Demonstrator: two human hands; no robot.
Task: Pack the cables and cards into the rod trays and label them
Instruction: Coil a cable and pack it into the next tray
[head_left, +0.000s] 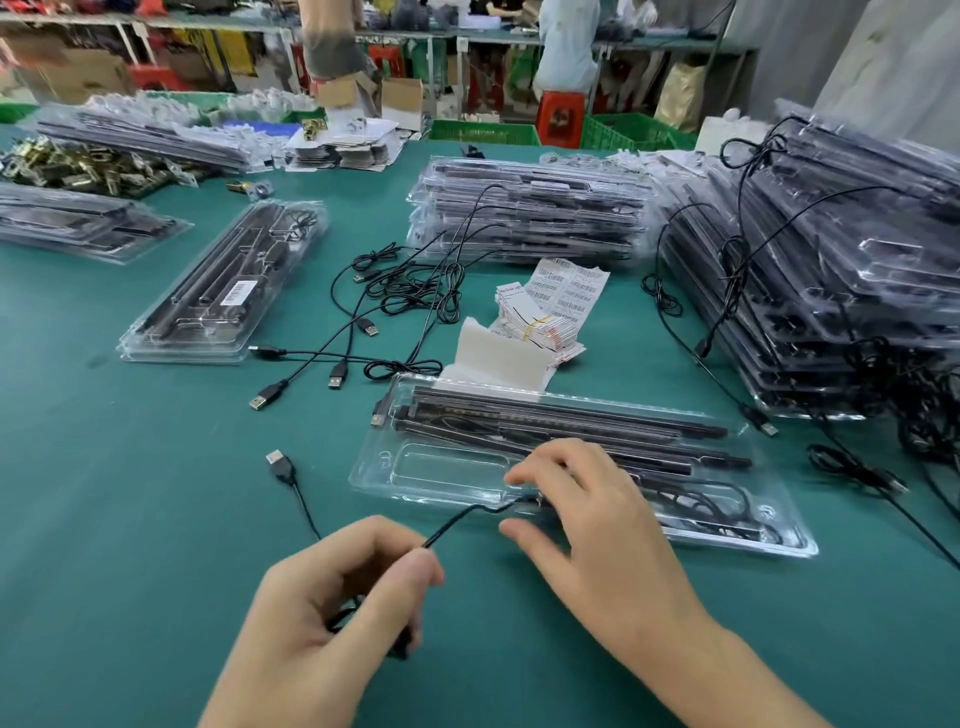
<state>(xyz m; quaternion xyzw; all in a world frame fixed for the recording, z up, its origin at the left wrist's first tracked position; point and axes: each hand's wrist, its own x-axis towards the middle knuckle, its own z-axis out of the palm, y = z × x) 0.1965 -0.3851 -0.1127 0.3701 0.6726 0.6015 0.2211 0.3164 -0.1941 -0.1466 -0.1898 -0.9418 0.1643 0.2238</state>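
Gripping the black USB cable (441, 532) in my left hand (332, 597), fingers curled round a loop of it, I see its plug (278, 460) lying free on the green table mat (130, 493) at eleven o'clock from that hand. From my fingertips the cable runs toward two o'clock and disappears under my right hand (597, 525), which rests over the near rim of the open clear rod tray (363, 480). Whether that hand pinches the cable end or only presses it down I cannot tell; the hand itself hides the contact. Dark rods (571, 415) fill the tray's far channels, and more cable sits coiled at its three o'clock end.

The risks, as I judge them: the tray looks light, so a tug from my left hand could drag it or pull the seated end out. The loop could kink, or spring up proud of its pocket (then nothing closes flat). The trailing plug could also catch the loose cables (395, 291) at twelve o'clock. The barcode labels (569, 288) wait beyond the tray, also at twelve.
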